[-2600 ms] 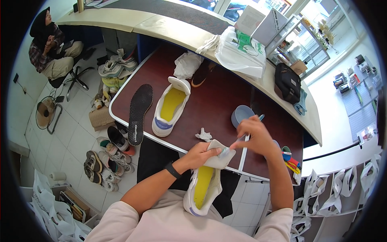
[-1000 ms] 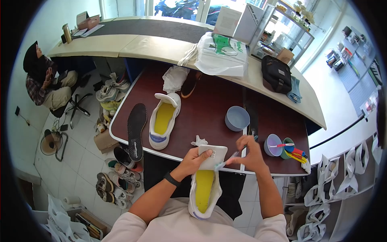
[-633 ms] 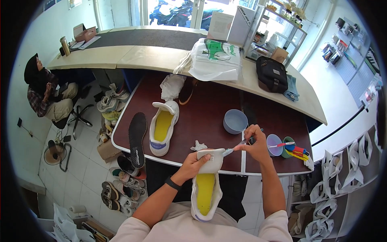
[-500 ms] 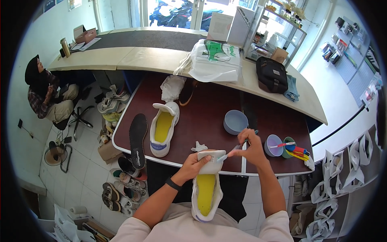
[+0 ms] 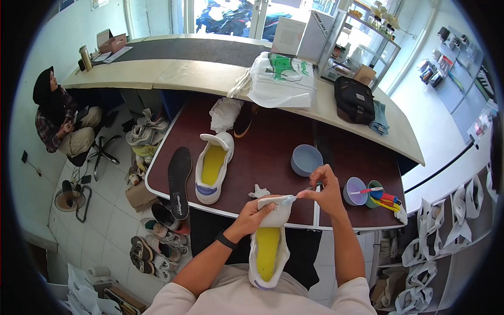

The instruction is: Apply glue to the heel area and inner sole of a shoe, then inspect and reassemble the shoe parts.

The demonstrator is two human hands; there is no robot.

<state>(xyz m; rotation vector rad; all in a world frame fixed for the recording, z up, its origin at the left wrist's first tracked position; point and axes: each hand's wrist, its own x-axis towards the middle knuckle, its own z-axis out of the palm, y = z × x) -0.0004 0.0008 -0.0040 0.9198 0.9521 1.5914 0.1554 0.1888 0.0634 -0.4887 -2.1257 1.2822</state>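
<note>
A white sneaker with yellow inside rests upright against my body. My left hand pinches its raised white tongue. My right hand grips a slim brush, whose pale head touches the tongue's upper edge. On the dark red desk, a second white sneaker stands to the left beside a black insole; crumpled white paper is just beyond my left hand. A blue-grey bowl sits behind my right hand.
Cups with coloured tools stand at right. The counter holds plastic bags and a black bag. A seated person is at left, shoe piles on the floor, hanging white bags at right.
Since the oldest frame my view has tilted up toward the window. My right hand has shifted slightly about the tongue, moving the brush head between its face and its upper edge.
</note>
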